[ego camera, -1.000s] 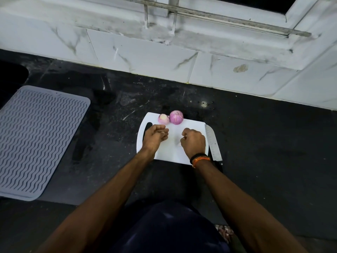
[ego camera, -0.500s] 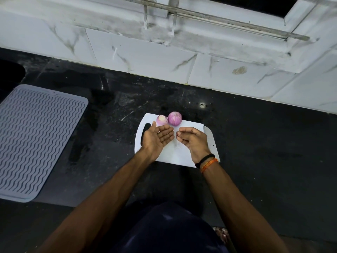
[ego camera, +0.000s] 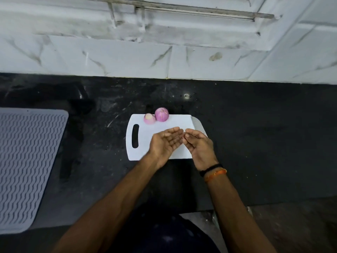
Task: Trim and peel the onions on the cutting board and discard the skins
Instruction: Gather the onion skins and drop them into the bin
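Hands (ego camera: 182, 143) hide knife (ego camera: 197, 123) beside cutting board (ego camera: 144, 154).

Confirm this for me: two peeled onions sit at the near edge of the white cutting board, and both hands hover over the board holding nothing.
Not quite. The head view shows the two onions at the far edge of the cutting board, toward the wall, not the near edge. The rest holds: the left hand and right hand hover over the board, holding nothing visible.
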Demonstrator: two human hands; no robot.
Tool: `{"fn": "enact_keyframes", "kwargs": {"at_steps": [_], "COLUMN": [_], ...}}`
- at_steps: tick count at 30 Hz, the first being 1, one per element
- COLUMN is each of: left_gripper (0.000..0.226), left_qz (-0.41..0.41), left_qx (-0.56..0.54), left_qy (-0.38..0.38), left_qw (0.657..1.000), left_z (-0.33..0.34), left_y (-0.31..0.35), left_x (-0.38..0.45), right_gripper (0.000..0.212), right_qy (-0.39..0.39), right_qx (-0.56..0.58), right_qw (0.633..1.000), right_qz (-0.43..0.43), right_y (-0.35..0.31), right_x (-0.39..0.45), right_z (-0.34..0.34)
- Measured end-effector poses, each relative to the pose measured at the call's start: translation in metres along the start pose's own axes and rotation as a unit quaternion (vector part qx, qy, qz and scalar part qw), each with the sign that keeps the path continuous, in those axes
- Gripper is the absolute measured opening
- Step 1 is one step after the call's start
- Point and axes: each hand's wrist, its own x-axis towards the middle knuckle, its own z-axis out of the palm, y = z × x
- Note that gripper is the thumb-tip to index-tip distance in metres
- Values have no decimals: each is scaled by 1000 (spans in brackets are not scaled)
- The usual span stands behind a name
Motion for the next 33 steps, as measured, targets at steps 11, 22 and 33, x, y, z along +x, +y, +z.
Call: {"fn": "enact_keyframes", "kwargs": {"at_steps": [11, 22, 33], "left_gripper": [45, 36, 55], "left_qz": [-149, -228, -304], "left_qx": [105, 263, 386], "left_qy": [-82, -151, -66], "left_qw": [980, 925, 868], "left_z": [49, 99, 86], "left_y": [-97, -223, -386], "left_x": [-16, -43, -25], "right_gripper": [19, 30, 28], "right_qy": [168, 313, 412], "right_qx": [152, 286, 309], "right_qw": [972, 900, 857], "right_qz": [-66, -98, -26], "right_y": [1, 12, 75], "right_x": [-76, -150, -150], "right_z": [-101, -227, -381]}}
